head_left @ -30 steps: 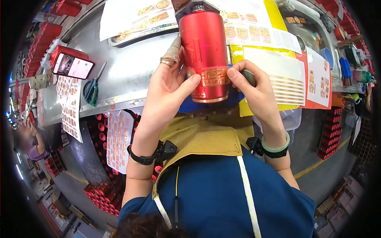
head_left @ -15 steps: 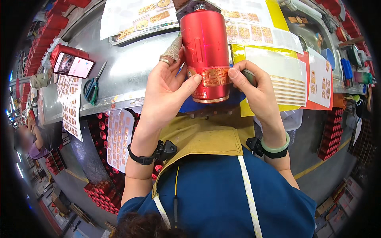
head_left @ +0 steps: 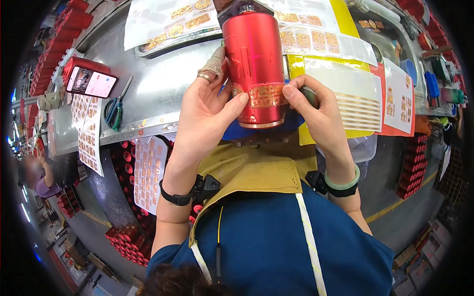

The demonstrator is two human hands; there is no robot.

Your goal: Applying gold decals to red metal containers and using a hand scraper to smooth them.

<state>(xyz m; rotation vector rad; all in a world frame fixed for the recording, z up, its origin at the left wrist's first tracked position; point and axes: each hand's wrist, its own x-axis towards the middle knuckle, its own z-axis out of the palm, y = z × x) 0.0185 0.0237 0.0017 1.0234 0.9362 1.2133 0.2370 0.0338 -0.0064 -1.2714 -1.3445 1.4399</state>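
Observation:
A red metallic bottle (head_left: 253, 52) lies in front of me, its threaded neck pointing away. Across its lower part runs a gold ornate label (head_left: 267, 95). My left hand (head_left: 210, 106) closes on the bottle's left side, thumb tip at the label's left end; gauze-like tape wraps one finger, which also wears a ring. My right hand (head_left: 315, 106) has its thumb pressed on the label's right end, the fingers curled at the bottle's side. A dull green piece (head_left: 310, 96) shows by the right fingers; I cannot tell what it is. The bottle's underside is hidden.
A metal worktable (head_left: 163, 74) carries scissors (head_left: 114, 109), a phone (head_left: 92, 82) leaning on a red object, and sticker sheets (head_left: 170, 22). Right of the bottle lie a sheet of gold strips (head_left: 355, 109) and a blue cup (head_left: 409, 69). Another person (head_left: 47, 175) is at far left.
The bottle has turned very slightly, and the label's left end sits a little further left. Both hands stay in nearly the same place on it.

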